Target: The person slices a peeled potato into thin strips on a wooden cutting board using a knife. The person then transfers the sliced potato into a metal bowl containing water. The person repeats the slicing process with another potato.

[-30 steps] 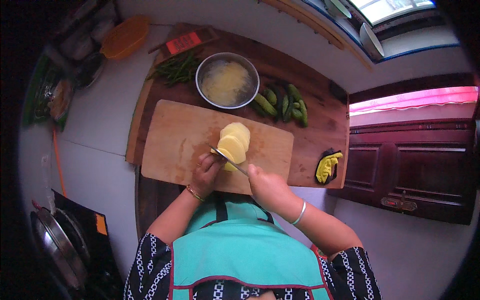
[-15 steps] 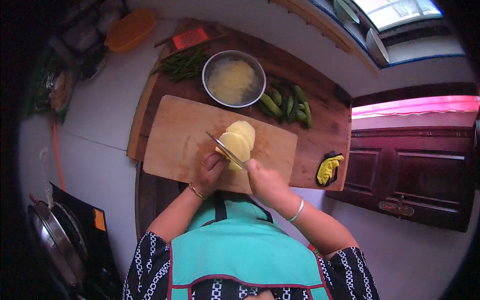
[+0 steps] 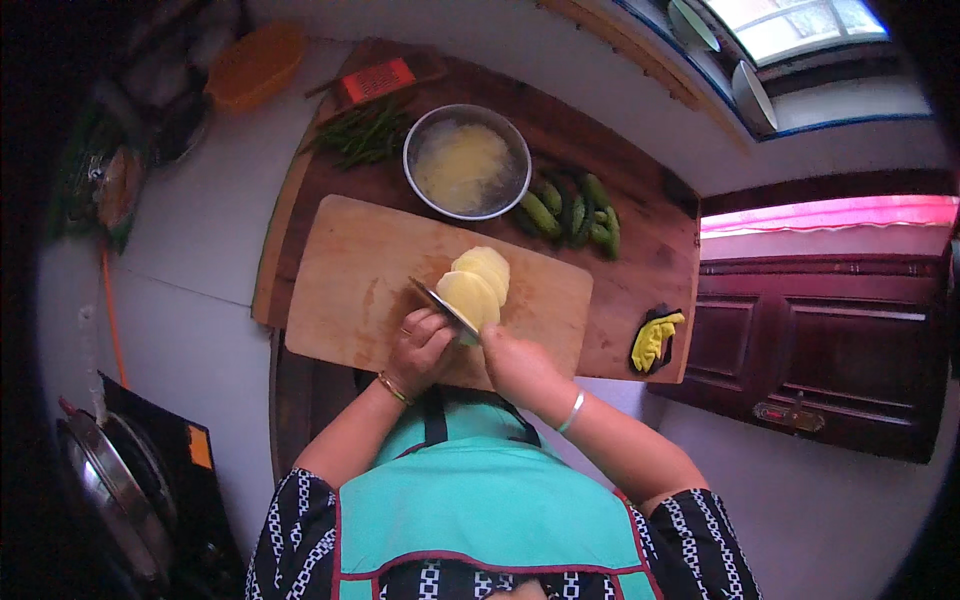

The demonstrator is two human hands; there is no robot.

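Observation:
A row of thin, pale yellow potato slices (image 3: 474,287) lies overlapped on the wooden cutting board (image 3: 350,270). My right hand (image 3: 524,368) is closed round the handle of a knife (image 3: 446,308), whose blade slants across the near end of the slices. On the near side of the blade, my left hand (image 3: 421,346) has its fingers curled together at the potato. The blade and fingers hide most of the part it grips.
Beyond the board stands a metal bowl (image 3: 467,108) with pale yellow shreds in liquid. Green beans (image 3: 365,138) and an orange grater (image 3: 378,80) lie left of it, cucumbers (image 3: 543,214) right. A yellow-and-black cloth (image 3: 655,340) rests near the table's right edge.
The knife and my right hand have shifted slightly left and nearer to me. My left hand stays close beside the blade, and the slices lie nearly where they were.

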